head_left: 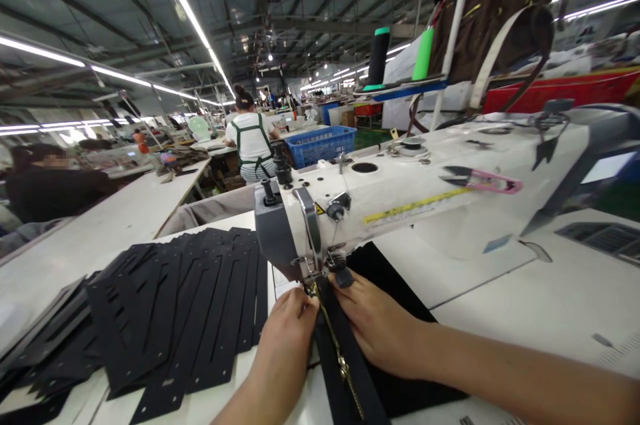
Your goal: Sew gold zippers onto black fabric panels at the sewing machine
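Observation:
A black zipper (336, 351) with gold teeth and a gold slider runs from under the presser foot of a white sewing machine (390, 205) toward me. My left hand (290, 325) pinches its left edge just in front of the foot, thumb and fingers closed. On the other side my right hand (373, 318) lies over the black material, fingers reaching in beside the needle area; their tips are partly hidden behind the machine head. A wider black panel (400, 291) spreads beneath and to the right of that hand.
Many cut black pieces (200, 305) with slots lie fanned out on the table at left. Pink-handled thread snips (483, 179) rest on the machine arm. Thread cones (379, 58) stand behind it. A blue crate (320, 145) and a person in a green apron (250, 135) are farther back.

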Motion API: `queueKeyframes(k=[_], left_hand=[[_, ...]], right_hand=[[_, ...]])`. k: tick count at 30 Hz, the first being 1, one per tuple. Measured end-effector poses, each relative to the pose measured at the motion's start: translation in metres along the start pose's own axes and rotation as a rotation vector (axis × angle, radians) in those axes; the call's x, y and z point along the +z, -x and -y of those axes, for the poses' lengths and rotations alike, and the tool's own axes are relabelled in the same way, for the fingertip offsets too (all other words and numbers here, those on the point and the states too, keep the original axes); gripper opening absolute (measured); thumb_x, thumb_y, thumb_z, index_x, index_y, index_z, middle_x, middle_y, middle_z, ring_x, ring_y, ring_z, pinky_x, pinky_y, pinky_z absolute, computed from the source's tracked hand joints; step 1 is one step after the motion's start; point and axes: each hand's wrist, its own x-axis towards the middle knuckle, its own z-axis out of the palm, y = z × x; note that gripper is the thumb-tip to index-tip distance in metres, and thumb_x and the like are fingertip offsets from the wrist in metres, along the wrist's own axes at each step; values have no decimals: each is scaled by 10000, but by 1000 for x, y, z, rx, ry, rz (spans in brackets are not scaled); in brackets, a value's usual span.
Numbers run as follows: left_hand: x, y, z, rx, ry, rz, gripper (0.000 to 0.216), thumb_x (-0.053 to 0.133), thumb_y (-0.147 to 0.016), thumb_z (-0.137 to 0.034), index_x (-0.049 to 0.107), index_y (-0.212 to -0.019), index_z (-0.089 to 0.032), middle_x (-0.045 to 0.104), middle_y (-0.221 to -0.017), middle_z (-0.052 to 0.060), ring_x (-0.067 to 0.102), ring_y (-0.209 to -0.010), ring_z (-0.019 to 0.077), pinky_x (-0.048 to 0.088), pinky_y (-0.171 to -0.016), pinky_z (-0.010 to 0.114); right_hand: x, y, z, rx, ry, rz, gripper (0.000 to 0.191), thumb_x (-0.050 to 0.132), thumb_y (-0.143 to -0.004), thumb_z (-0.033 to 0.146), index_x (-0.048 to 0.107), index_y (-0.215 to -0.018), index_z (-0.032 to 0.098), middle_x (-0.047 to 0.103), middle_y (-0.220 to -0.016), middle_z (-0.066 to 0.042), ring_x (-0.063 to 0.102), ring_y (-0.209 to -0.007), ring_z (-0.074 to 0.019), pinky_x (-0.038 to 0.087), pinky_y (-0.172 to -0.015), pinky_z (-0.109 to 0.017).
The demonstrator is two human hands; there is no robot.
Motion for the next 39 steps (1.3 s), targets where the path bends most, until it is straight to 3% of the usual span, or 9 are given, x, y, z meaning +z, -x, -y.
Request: queueKeyframes(k=[2, 6, 10, 13, 18, 26, 39], left_hand=[[-6, -1, -2, -24, 15, 18, 230, 416, -827, -77, 606, -936, -147, 584, -876, 81, 592, -836, 198, 533, -733, 329], [-17, 10, -9, 23, 47, 6, 354, 441, -739, -29, 583, -1040, -150, 604, -1040, 112, 578, -989, 224, 510, -840, 378], [-19, 23, -17, 79, 65, -72, 302, 434, -772, -37, 604, -984, -168, 651, -994, 83, 606, -964, 212, 490, -880, 419], [-16, 27, -21, 99, 55, -109, 281, 416, -805, -41, 608, -970, -163, 663, -984, 82, 629, -919, 196, 495, -876, 411], [-13, 27, -25, 107, -10, -115, 279, 405, -806, -33, 611, -963, -135, 662, -992, 102, 629, -923, 207, 509, -855, 412], [-15, 18, -33, 118, -62, -120, 253, 408, -798, -16, 609, -919, -109, 660, -957, 114, 626, -907, 207, 524, -831, 377], [-14, 18, -16, 229, -118, -152, 295, 293, -905, -104, 586, -941, -115, 663, -937, 96, 625, -906, 193, 529, -812, 329]], right_hand=[[-7, 8, 8, -6, -16, -36, 364, 423, -793, 111, 533, -1140, 126, 541, -1168, -144, 458, -1127, -241, 380, -945, -440], [-6, 40, 35, -158, 9, -152, 245, 446, -784, 105, 617, -952, 158, 643, -949, -94, 595, -865, -189, 501, -768, -301], [12, 62, 53, -180, 154, -368, 308, 355, -801, 41, 622, -938, 110, 663, -930, -123, 611, -877, -203, 526, -743, -290], [20, 61, 58, -226, 231, -428, 333, 331, -774, 2, 637, -877, 83, 674, -884, -136, 628, -821, -213, 539, -716, -290], [18, 55, 60, -342, 283, -427, 341, 328, -712, -38, 646, -771, 69, 674, -806, -155, 635, -758, -228, 543, -714, -315], [22, 55, 54, -277, 203, -376, 346, 323, -773, -10, 653, -757, 92, 677, -795, -146, 643, -738, -227, 548, -717, -291], [24, 33, 35, -226, 67, -428, 325, 325, -812, 27, 641, -768, 90, 659, -681, -99, 619, -669, -191, 535, -663, -247]])
